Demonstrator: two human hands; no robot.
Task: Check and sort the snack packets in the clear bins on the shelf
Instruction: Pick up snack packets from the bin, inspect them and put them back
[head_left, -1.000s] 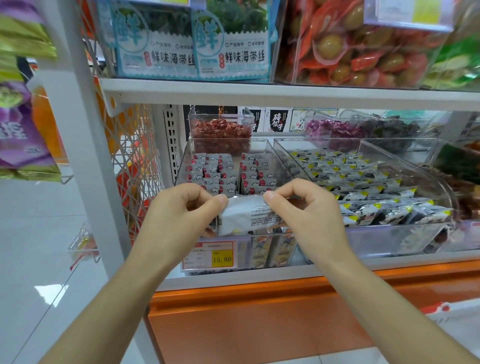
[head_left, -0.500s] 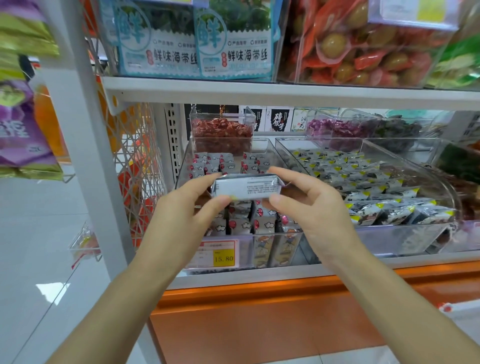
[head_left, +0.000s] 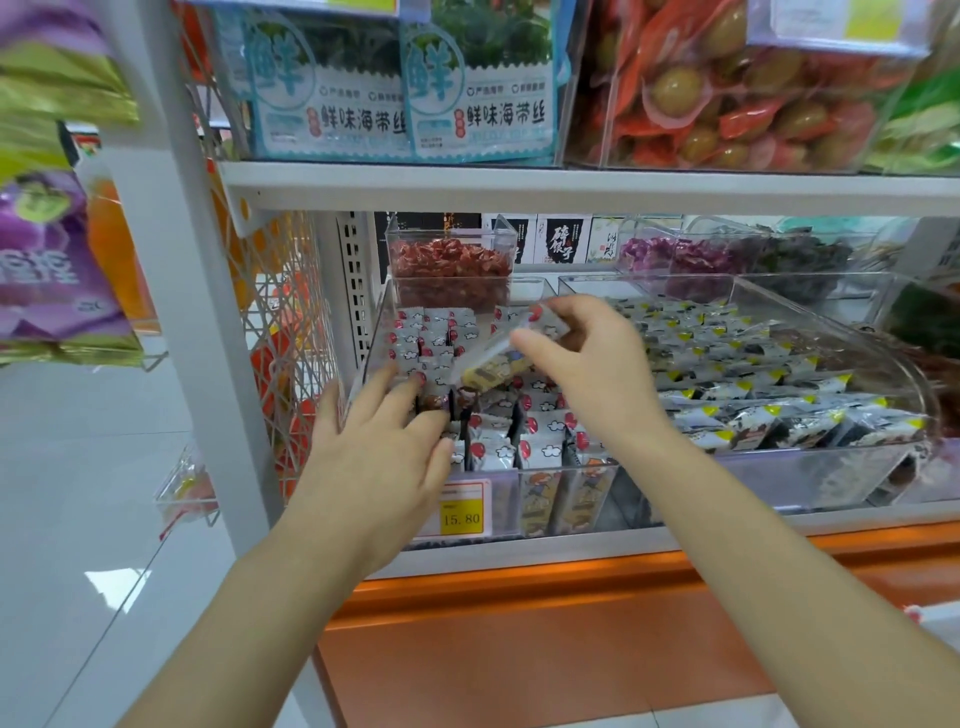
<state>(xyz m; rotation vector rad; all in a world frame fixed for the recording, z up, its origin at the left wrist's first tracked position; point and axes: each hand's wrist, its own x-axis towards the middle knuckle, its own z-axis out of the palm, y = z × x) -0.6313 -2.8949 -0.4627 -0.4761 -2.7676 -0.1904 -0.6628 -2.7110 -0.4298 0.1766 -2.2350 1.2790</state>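
Above the clear bin (head_left: 550, 469): our right hand (head_left: 587, 364) pinches one snack packet (head_left: 511, 353), tilted.
Our left hand (head_left: 384, 452), just below and left of it, rests straight-fingered on the standing packets (head_left: 540, 447), holding nothing. Risk, we judge: the pinch is at one end, so the packet may slip; left fingers could topple the row.
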